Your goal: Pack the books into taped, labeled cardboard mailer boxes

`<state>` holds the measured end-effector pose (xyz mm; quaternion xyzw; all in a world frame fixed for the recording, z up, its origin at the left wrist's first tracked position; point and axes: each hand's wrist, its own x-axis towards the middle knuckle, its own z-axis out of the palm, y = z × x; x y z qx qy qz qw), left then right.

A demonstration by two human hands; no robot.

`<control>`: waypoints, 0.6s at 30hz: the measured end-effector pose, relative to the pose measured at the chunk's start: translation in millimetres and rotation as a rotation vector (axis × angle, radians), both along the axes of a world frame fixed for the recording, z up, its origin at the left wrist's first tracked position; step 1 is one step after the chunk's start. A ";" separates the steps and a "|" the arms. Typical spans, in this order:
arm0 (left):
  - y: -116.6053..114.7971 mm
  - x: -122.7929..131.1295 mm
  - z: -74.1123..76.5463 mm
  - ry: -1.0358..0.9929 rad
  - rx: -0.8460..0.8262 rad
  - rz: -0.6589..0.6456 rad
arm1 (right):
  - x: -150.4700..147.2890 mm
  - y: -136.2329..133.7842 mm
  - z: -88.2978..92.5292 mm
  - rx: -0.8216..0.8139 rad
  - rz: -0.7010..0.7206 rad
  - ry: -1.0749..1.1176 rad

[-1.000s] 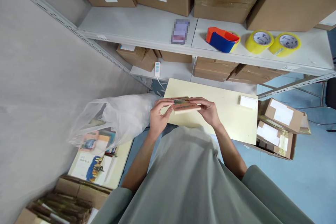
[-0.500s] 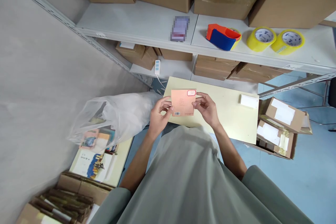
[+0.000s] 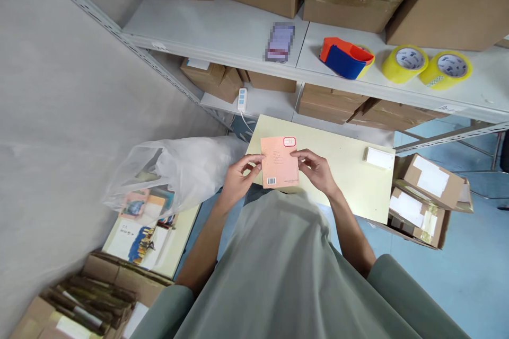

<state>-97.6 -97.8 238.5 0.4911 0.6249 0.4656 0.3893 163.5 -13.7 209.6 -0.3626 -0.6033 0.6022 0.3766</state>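
A thin salmon-pink book (image 3: 280,167) hangs between my hands above the near edge of the cream table (image 3: 338,175). It shows a barcode at its lower left and a red-framed label at its upper right. My left hand (image 3: 240,175) pinches its left edge between thumb and fingers. On the opposite edge, my right hand (image 3: 316,169) grips it the same way. A small white box (image 3: 379,158) lies on the table's right end.
Behind the table, a grey shelf (image 3: 222,21) carries cartons, a blurred phone (image 3: 280,42), an orange-and-blue tape dispenser (image 3: 345,58) and yellow tape rolls (image 3: 404,63). A plastic bag (image 3: 194,164) with books is at left. Opened cartons (image 3: 431,180) stand at right.
The book has tilted so that its printed face shows taller and more squarely to me. Both hands keep hold of its sides. The view has shifted slightly.
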 end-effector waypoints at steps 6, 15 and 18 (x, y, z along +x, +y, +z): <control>1.9 -3.1 5.9 -0.030 -0.019 0.047 | -6.7 0.7 11.6 -0.034 -0.007 0.002; 12.1 2.4 24.3 -0.058 -0.096 0.040 | -24.3 2.1 29.6 -0.221 -0.012 -0.080; 14.9 0.3 20.9 -0.055 -0.087 0.048 | -25.2 3.9 30.3 -0.216 -0.019 -0.082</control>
